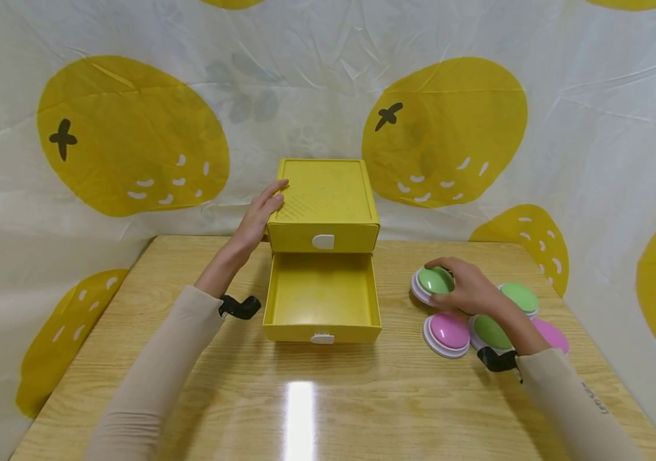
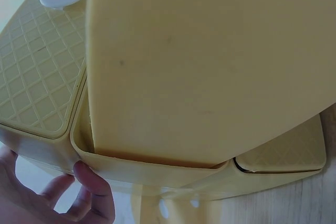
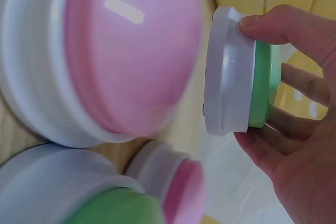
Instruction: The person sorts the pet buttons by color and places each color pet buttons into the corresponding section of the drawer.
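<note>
A yellow two-drawer box (image 1: 328,192) stands at the back of the table; its lower drawer (image 1: 322,298) is pulled out and its upper one closed. My left hand (image 1: 255,218) rests against the box's upper left edge, its fingertips on the top; the left wrist view shows that hand (image 2: 68,198) touching the casing. On the right, my right hand (image 1: 472,288) holds a round push button (image 1: 436,280) with a green dome and white base. In the right wrist view, thumb and fingers grip this button (image 3: 231,72), which appears raised off the table.
Near the right hand lie a pink button (image 1: 448,331), a green button (image 1: 490,331) partly under the wrist, another green button (image 1: 520,298) and a pink button (image 1: 552,334) partly behind the forearm. A patterned curtain (image 1: 304,115) hangs behind the wooden table (image 1: 218,397).
</note>
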`<state>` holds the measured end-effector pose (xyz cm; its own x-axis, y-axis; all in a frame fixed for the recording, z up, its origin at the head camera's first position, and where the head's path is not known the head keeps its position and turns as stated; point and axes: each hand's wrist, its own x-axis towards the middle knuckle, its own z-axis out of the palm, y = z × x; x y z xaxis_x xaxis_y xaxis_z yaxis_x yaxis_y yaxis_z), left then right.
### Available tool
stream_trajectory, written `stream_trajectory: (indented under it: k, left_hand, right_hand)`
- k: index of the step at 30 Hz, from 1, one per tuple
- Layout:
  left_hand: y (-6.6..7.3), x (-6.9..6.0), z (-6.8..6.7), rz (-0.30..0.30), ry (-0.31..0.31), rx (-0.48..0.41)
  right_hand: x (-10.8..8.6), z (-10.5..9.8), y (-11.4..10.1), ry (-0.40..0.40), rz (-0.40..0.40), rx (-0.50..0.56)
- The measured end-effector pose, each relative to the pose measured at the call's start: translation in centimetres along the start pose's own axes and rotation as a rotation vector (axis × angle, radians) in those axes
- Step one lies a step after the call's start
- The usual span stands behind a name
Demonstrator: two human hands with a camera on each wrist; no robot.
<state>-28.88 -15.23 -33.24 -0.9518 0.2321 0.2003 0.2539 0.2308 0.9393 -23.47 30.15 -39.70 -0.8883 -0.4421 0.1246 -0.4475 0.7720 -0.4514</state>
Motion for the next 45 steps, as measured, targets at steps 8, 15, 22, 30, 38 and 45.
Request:
stream_trajectory:
  k: [8, 15, 22, 30, 38, 45]
  left_hand:
    - [-0.1, 0.2, 0.0, 0.02, 0.004, -0.023]
    - [-0.1, 0.1, -0.1, 0.013, -0.001, -0.017]
    - [0.0, 0.0, -0.1, 0.011, -0.001, 0.01]
    - [0.1, 0.1, -0.1, 0.017, 0.008, 0.02]
    - [0.0, 0.1, -0.1, 0.015, 0.004, 0.001]
    - [-0.3, 0.2, -0.1, 0.023, 0.001, -0.006]
  right_hand:
    - [0.3, -1.4, -1.9, 0.036, -0.057, -0.012]
    - [0.4, -2.6, -3.9, 0.077, -0.108, -0.013]
    - [0.2, -3.7, -6.3, 0.119, -0.185, -0.023]
    - [0.1, -4.9, -8.9, 0.123, -0.207, -0.022]
    - [0.2, -5.3, -10.6, 0.152, -0.285, -0.008]
    - [0.2, -5.5, -12.0, 0.15, -0.307, -0.005]
